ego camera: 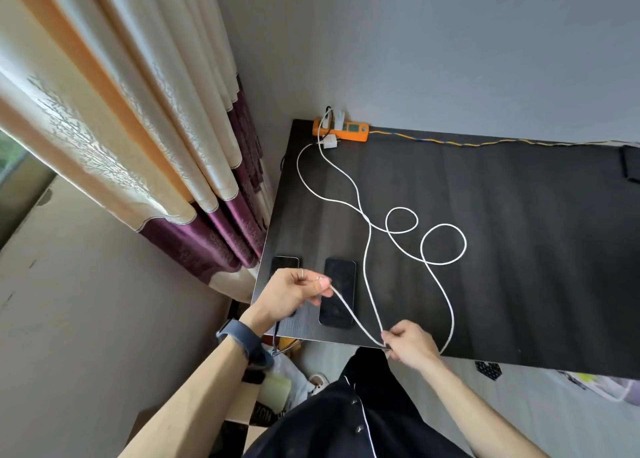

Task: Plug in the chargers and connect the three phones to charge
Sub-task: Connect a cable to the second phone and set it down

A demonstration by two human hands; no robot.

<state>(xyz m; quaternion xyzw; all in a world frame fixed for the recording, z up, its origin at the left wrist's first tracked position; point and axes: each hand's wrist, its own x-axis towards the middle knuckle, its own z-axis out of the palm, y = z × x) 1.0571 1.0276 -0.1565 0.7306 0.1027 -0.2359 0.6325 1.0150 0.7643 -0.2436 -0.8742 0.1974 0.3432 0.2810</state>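
Two dark phones lie face up near the table's front left corner: one (284,263) partly hidden under my left hand, the other (338,291) just right of it. My left hand (294,293) pinches the plug end of a white cable (356,322) above them. My right hand (410,345) grips the same cable at the table's front edge. Two white cables (443,246) loop across the dark table (502,284) back to white chargers (330,141) at an orange power strip (353,132) in the far left corner. A third phone is not clearly seen.
A cream and purple curtain (138,128) hangs left of the table. The strip's yellow-blue cord (450,143) runs along the table's far edge by the grey wall. A dark flat object (631,163) lies at the far right. Bags and boxes (277,388) sit on the floor below.
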